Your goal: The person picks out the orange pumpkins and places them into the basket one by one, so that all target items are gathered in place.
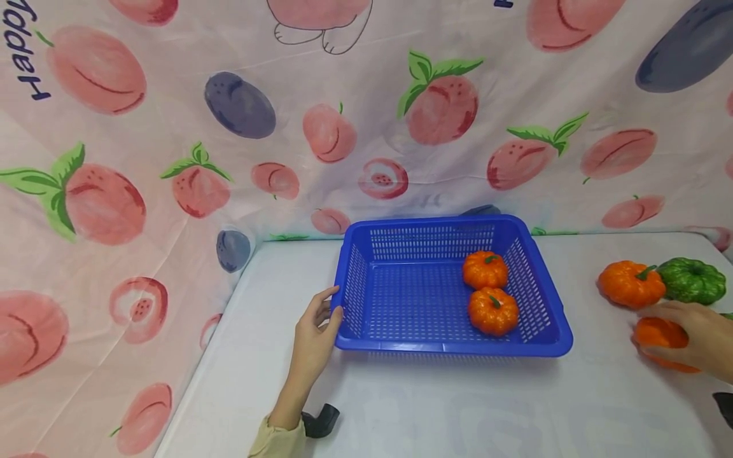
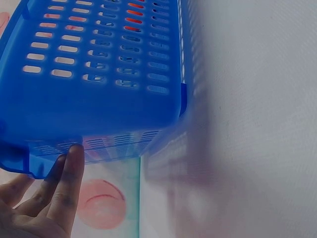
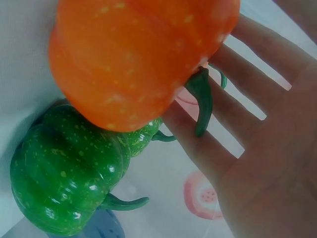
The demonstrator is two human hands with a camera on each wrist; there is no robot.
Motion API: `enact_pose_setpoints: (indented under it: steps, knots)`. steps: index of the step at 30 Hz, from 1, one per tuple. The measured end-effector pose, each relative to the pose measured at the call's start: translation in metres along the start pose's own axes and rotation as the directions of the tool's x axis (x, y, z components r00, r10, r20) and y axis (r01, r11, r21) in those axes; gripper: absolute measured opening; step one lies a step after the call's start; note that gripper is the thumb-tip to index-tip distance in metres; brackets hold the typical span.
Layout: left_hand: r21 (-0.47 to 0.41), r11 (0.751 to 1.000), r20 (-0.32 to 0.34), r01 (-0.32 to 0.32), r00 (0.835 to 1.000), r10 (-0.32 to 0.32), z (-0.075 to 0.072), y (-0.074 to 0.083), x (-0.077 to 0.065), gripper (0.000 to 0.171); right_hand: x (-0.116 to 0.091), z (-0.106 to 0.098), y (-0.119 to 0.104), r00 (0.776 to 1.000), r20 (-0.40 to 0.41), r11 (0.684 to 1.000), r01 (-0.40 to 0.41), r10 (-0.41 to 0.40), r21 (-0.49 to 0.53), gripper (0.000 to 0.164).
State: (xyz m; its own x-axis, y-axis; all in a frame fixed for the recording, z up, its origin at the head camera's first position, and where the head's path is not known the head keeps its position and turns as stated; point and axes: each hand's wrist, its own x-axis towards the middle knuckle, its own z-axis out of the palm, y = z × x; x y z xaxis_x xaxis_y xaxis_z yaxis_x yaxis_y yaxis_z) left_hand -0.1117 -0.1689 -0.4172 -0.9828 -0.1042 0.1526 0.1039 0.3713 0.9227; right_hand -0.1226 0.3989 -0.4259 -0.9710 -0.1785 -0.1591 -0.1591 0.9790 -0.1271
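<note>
Left hand (image 1: 314, 337) rests relaxed fingers (image 2: 69, 171) against the near-left corner of the blue basket (image 1: 355, 289), apparently steadying it on the white surface (image 1: 458, 407). Two orange pumpkins (image 1: 492, 310) sit inside, right side. Right hand (image 1: 695, 337) cups another orange pumpkin (image 3: 133, 59), fingers lightly curved; a green pumpkin (image 3: 64, 173) sits just beside.

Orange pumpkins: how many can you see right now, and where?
4. Two orange pumpkins sit inside the blue basket, one behind the other. One lies on the table beside the green pumpkin; one is under the right hand.
</note>
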Motion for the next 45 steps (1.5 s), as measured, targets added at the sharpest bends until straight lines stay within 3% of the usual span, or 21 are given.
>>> enact_pose_setpoints:
  steps: [16, 26, 35, 45]
  knots:
    - [0.019, 1.0, 0.001, 0.012, 1.0, -0.012, 0.0, 0.002, -0.001, 0.037, 0.002, -0.008, -0.007, 0.999, -0.023, 0.999, 0.042, -0.042, -0.005, 0.05]
    - [0.009, 1.0, 0.005, 0.003, 1.0, -0.004, 0.001, 0.002, -0.001, 0.038, 0.001, -0.016, -0.024, 0.985, -0.136, 0.994, 0.104, -0.107, -0.027, 0.045]
    - [0.0, 1.0, 0.01, 0.009, 1.0, -0.009, 0.0, 0.002, -0.001, 0.038, 0.003, -0.024, -0.036, 0.993, -0.106, 0.998, 0.056, -0.059, -0.035, 0.052]
    - [0.003, 1.0, 0.008, 0.009, 1.0, -0.009, 0.0, -0.001, -0.001, 0.038, 0.008, -0.044, -0.057, 0.989, -0.121, 0.996, 0.084, -0.086, -0.019, 0.052]
